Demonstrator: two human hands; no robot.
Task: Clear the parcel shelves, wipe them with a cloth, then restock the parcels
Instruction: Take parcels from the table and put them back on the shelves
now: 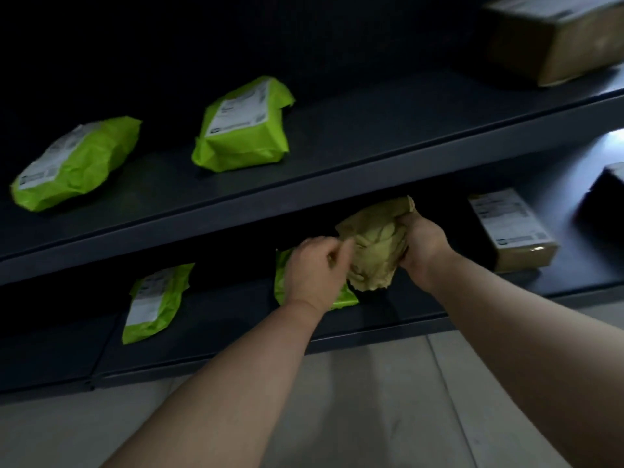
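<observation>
The crumpled yellowish cloth (pixel 374 251) (possibly a soft parcel) hangs over the lower shelf (pixel 388 327), right hand (pixel 423 241) clasping it, left hand (pixel 314 268) pinching its edge. Judging by that, wiping is being readied; next, the green parcel (pixel 347 298) beneath must be lifted clear.

The crumpled yellowish cloth (pixel 374 244) is bunched just above the dark lower shelf (pixel 236 319), gripped by my right hand (pixel 422 241) and pinched at its edge by my left hand (pixel 314 268). On that shelf lie a labelled green parcel (pixel 153 300), a half-hidden green parcel (pixel 346 296) and a brown box (pixel 513 228). The upper shelf (pixel 371 130) carries a left green parcel (pixel 74 163), a middle green parcel (pixel 241 125) and a blurred cardboard box (pixel 553 35).
</observation>
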